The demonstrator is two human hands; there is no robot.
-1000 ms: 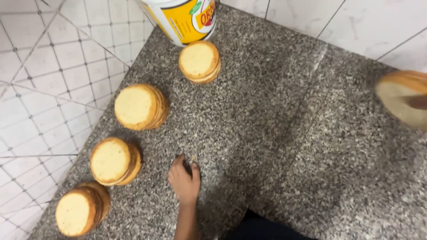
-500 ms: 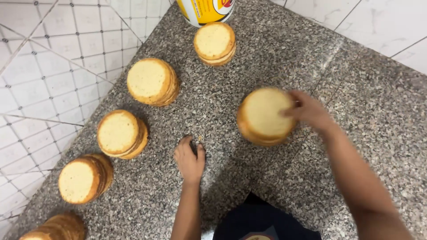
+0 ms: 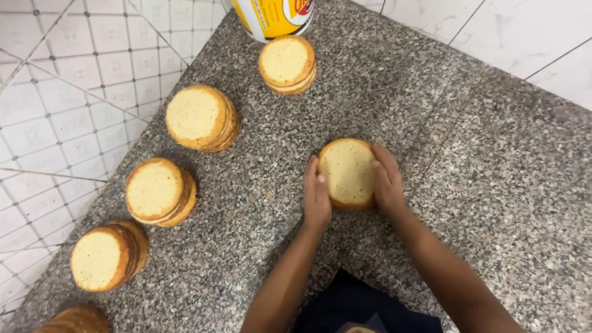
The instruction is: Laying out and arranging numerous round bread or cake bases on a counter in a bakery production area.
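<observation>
Speckled granite table (image 3: 493,185) fills the head view, white tiled wall at left. At frame centre, left hand (image 3: 317,196) and right hand (image 3: 386,180) clasp a bun stack (image 3: 347,172) between flat palms. Round, pale-topped, brown-edged; probably light, soft, crumbly: hold by the sides. Four similar stacks (image 3: 200,117) run along the left; a yellow tub (image 3: 274,15) stands at top.

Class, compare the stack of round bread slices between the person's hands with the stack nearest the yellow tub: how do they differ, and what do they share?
The stack between the hands is clasped on both sides, by the left hand and the right hand; the stack by the yellow tub stands untouched. The held stack sits mid-counter, close to the person; the other sits at the far end, in a row with other stacks. Both are round, pale-topped and brown-edged, on the speckled granite counter.
</observation>
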